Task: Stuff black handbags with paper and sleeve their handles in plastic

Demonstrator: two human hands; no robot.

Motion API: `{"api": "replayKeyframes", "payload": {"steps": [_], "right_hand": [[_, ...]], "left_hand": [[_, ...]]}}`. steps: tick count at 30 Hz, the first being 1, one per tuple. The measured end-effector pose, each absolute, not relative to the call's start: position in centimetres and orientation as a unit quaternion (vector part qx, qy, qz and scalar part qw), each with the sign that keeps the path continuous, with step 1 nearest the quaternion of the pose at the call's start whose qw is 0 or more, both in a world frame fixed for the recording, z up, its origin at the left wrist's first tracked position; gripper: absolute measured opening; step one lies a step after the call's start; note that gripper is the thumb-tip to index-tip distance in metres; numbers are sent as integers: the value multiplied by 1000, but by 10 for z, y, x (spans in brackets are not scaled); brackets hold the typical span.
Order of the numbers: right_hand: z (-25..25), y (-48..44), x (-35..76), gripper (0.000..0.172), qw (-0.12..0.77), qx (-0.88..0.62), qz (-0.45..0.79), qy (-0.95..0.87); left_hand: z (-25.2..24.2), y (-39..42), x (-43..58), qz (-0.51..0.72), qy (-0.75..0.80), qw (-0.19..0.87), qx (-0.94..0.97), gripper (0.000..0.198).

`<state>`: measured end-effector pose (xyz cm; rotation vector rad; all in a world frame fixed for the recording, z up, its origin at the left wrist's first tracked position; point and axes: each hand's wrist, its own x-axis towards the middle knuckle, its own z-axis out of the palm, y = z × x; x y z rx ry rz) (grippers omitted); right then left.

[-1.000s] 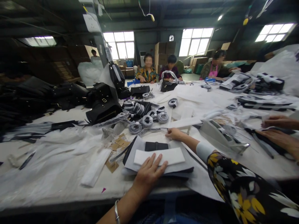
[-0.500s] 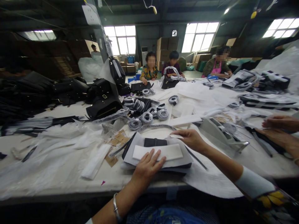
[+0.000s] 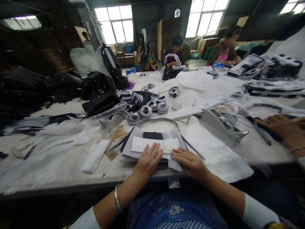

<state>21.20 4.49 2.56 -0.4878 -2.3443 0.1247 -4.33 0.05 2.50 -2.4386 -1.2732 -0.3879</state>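
Note:
A black handbag (image 3: 153, 135) lies flat at the table's front edge, its wrapped handle (image 3: 158, 120) arching away from me. White tissue sheeting (image 3: 133, 133) covers much of the bag, and a white foam strip (image 3: 140, 144) rests across it. My left hand (image 3: 149, 160) lies with extended fingers on the foam strip. At the strip's right end, my right hand (image 3: 190, 161) presses with flat fingers on a strip of clear tape (image 3: 175, 163), which hangs over the bag's near edge. Neither hand is closed around anything.
A tape dispenser (image 3: 221, 125) stands to the right. Coiled wrapped straps (image 3: 145, 111) lie beyond the bag, with black bags (image 3: 100, 100) piled left. A co-worker's hands (image 3: 283, 128) are at far right. A loose foam piece (image 3: 96, 156) lies on the left.
My right hand has come down from the bag's upper right onto the foam strip's right end, laying tape there. My left hand stays on the strip. The view has tilted down slightly.

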Motion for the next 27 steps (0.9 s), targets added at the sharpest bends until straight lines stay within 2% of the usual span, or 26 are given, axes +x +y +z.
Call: {"api": "replayKeyframes", "payload": {"steps": [4, 8, 10, 16, 20, 22, 25, 27], "right_hand": [[24, 45, 215, 44, 362, -178, 59, -913], [21, 45, 216, 44, 371, -173, 59, -911], [17, 45, 215, 44, 377, -172, 54, -908], [19, 37, 217, 39, 392, -169, 80, -901], [53, 43, 225, 17, 343, -182, 223, -894], [71, 57, 221, 16, 329, -218, 256, -882], [83, 88, 198, 21, 311, -269, 180, -894], [80, 107, 178, 29, 241, -281, 116, -922]], "left_hand": [[35, 2, -45, -119, -399, 128, -900, 40], [43, -2, -43, -109, -409, 49, -904, 68], [41, -5, -38, -128, -430, 47, -892, 74], [20, -9, -28, -201, -432, 100, -874, 51], [11, -9, -30, -219, -433, 111, -867, 45], [10, -8, -30, -222, -436, 113, -865, 43], [10, -7, -30, -227, -434, 122, -863, 41], [11, -6, -29, -236, -428, 130, -863, 40]]}}
